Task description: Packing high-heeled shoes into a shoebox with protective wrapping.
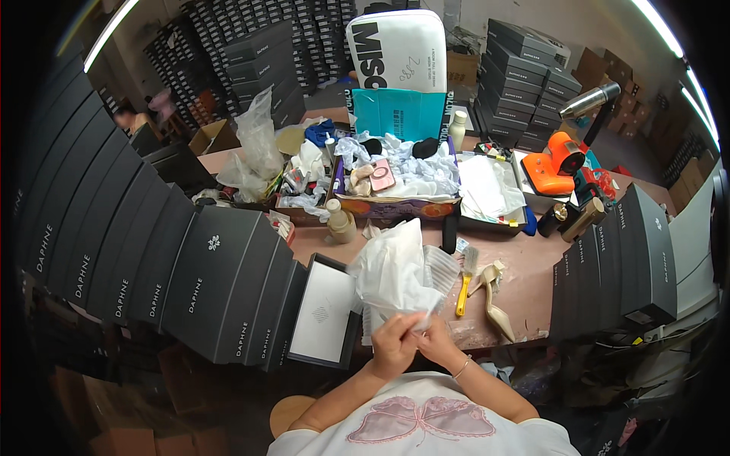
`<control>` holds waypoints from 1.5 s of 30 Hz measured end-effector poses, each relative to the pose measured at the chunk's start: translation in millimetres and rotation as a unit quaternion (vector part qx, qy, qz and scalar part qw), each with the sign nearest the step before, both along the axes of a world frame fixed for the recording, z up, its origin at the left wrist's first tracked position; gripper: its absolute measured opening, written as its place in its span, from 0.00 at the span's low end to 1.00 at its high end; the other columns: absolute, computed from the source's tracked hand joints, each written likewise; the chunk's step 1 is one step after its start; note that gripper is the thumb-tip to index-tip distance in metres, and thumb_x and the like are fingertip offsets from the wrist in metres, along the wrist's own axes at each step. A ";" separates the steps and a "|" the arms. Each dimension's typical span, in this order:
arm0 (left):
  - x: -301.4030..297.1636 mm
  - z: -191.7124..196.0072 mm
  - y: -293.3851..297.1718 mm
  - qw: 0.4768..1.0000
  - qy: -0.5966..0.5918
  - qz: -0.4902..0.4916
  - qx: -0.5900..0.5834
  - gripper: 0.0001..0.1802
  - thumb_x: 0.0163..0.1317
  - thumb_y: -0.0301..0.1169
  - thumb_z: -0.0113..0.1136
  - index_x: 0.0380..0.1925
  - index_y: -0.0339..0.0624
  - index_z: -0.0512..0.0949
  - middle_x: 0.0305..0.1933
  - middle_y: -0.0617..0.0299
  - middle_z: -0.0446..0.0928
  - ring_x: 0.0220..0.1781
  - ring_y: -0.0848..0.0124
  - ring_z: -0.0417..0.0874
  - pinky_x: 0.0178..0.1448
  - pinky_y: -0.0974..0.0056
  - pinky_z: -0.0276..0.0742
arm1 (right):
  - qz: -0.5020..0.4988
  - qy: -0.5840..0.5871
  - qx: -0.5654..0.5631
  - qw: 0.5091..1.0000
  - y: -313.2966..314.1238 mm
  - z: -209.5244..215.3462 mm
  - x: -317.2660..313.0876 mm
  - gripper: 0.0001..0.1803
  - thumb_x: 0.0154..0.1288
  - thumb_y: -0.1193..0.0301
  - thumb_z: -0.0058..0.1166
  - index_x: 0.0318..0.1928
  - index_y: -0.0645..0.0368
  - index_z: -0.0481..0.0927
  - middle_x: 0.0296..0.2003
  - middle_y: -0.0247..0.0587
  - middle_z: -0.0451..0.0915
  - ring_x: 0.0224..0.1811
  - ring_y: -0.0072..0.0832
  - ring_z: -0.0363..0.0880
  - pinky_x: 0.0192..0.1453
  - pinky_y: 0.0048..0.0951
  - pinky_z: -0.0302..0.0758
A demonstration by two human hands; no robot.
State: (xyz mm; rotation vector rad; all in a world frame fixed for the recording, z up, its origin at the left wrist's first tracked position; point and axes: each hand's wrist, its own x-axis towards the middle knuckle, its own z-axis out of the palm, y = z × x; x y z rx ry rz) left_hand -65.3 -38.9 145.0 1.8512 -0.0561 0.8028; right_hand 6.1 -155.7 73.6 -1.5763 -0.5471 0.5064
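Observation:
In front of me, a crumpled white bundle of thin bag or tissue-like wrapping stands up from the hands, with ribbed translucent plastic along its edges. My left hand is closed on its near edge, fingers bent. My right hand pinches the same edge right beside it, the two hands almost touching. Whatever is inside the bundle is hidden. A dark shoe box with white paper lining lies left of the bundle. To the right lie a yellow-handled brush and a beige high-heeled shoe on its side.
Stacked dark shoe boxes line the left side, with another stack at right. Behind the bundle stand a cream bottle, a carton of crumpled paper and a tray of white sheets. An orange device stands far right.

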 end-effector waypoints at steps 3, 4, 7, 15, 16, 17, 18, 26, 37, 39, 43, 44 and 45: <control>-7.4 -15.0 3.6 0.999 0.022 -0.004 0.042 0.08 0.57 0.24 0.62 0.38 0.40 0.80 0.25 0.57 0.76 0.23 0.66 0.77 0.28 0.66 0.71 | 0.053 -0.300 -0.102 0.947 5.8 3.8 18.8 0.34 0.53 0.67 0.63 0.58 0.64 0.65 0.47 0.60 0.74 0.51 0.53 0.74 0.53 0.41 0.72; -14.7 -19.5 -0.7 0.996 0.054 -0.037 0.058 0.08 0.57 0.25 0.61 0.38 0.40 0.80 0.25 0.57 0.75 0.23 0.67 0.76 0.28 0.66 0.71 | 0.081 -0.369 -0.114 0.919 2.7 3.2 27.1 0.34 0.52 0.66 0.64 0.58 0.63 0.66 0.46 0.62 0.74 0.51 0.55 0.73 0.53 0.41 0.73; -12.9 -42.4 6.3 0.973 0.144 0.045 -0.176 0.06 0.63 0.27 0.58 0.38 0.37 0.78 0.24 0.65 0.75 0.24 0.77 0.74 0.26 0.71 0.66 | 0.164 -0.327 -0.291 0.884 1.1 44.4 37.9 0.33 0.52 0.58 0.63 0.56 0.60 0.71 0.40 0.58 0.77 0.44 0.53 0.77 0.52 0.45 0.72; 0.0 -53.4 25.3 0.914 0.154 0.047 -0.372 0.09 0.66 0.31 0.57 0.39 0.36 0.77 0.25 0.71 0.73 0.20 0.87 0.66 0.22 0.78 0.60 | 0.023 -0.497 -0.384 0.778 -29.9 81.7 43.1 0.32 0.51 0.64 0.66 0.58 0.58 0.71 0.42 0.48 0.76 0.49 0.49 0.74 0.51 0.42 0.71; -1.6 -57.2 23.0 0.934 0.153 0.044 -0.321 0.09 0.66 0.32 0.57 0.39 0.37 0.77 0.25 0.71 0.73 0.19 0.87 0.65 0.19 0.78 0.59 | -0.015 -0.439 -0.341 0.831 -29.9 77.1 48.0 0.32 0.51 0.66 0.66 0.57 0.58 0.71 0.44 0.47 0.75 0.51 0.49 0.73 0.52 0.43 0.71; -3.3 -62.0 21.0 0.928 0.160 0.046 -0.334 0.09 0.66 0.32 0.57 0.39 0.37 0.77 0.25 0.71 0.73 0.19 0.87 0.65 0.20 0.78 0.59 | -0.053 -0.376 -0.294 0.877 -29.0 69.3 53.9 0.31 0.50 0.67 0.66 0.56 0.58 0.71 0.47 0.46 0.74 0.53 0.49 0.71 0.52 0.44 0.71; -5.6 -61.3 19.7 0.933 0.154 0.042 -0.324 0.09 0.66 0.32 0.58 0.39 0.37 0.77 0.25 0.71 0.73 0.20 0.87 0.65 0.21 0.78 0.59 | -0.092 -0.309 -0.243 0.915 -27.9 62.6 58.3 0.31 0.49 0.69 0.66 0.56 0.58 0.71 0.49 0.45 0.73 0.55 0.49 0.70 0.53 0.45 0.71; -29.6 -34.1 39.9 0.950 0.229 0.005 -0.212 0.08 0.64 0.27 0.59 0.39 0.33 0.77 0.26 0.71 0.74 0.28 0.86 0.70 0.32 0.78 0.67 | 0.030 -0.341 -0.157 0.926 34.3 86.8 90.3 0.15 0.58 0.80 0.49 0.47 0.63 0.78 0.37 0.53 0.81 0.39 0.49 0.80 0.45 0.41 0.76; -34.8 -82.1 48.3 0.578 0.248 -0.037 -0.776 0.27 0.57 0.38 0.62 0.56 0.44 0.69 0.50 0.61 0.77 0.52 0.67 0.78 0.56 0.61 0.76 | 0.305 -0.192 -0.078 0.929 20.5 106.7 19.2 0.09 0.59 0.77 0.48 0.40 0.63 0.77 0.33 0.48 0.74 0.36 0.46 0.77 0.42 0.38 0.74; -31.4 -54.0 40.3 0.721 0.180 -0.053 -0.667 0.35 0.53 0.29 0.65 0.61 0.39 0.61 0.54 0.54 0.72 0.53 0.65 0.77 0.60 0.60 0.73 | 0.276 -0.085 -0.110 0.951 -19.3 71.6 29.2 0.10 0.61 0.75 0.47 0.42 0.61 0.78 0.32 0.43 0.77 0.36 0.39 0.79 0.44 0.34 0.75; -14.7 -61.8 -2.1 0.954 0.202 0.017 -0.222 0.48 0.50 0.27 0.69 0.66 0.36 0.49 0.60 0.45 0.66 0.59 0.57 0.72 0.63 0.60 0.67 | 0.047 0.345 0.172 0.922 -70.0 1.0 17.4 0.28 0.66 0.61 0.53 0.63 0.55 0.65 0.58 0.37 0.69 0.56 0.32 0.71 0.61 0.36 0.68; -9.1 -56.1 -20.0 0.949 0.249 -0.023 -0.193 0.51 0.50 0.28 0.70 0.68 0.37 0.46 0.59 0.43 0.66 0.61 0.55 0.71 0.64 0.59 0.66 | -0.017 0.351 0.294 0.889 -72.6 -6.4 9.7 0.33 0.66 0.58 0.54 0.66 0.55 0.60 0.63 0.38 0.65 0.61 0.33 0.68 0.64 0.38 0.66; -4.5 -66.7 -32.7 0.953 0.242 -0.115 -0.143 0.49 0.50 0.30 0.70 0.68 0.37 0.49 0.60 0.43 0.65 0.61 0.53 0.70 0.65 0.57 0.65 | -0.038 0.240 0.326 0.914 -66.2 8.1 -3.4 0.45 0.63 0.51 0.56 0.70 0.56 0.47 0.69 0.40 0.54 0.69 0.35 0.57 0.70 0.42 0.58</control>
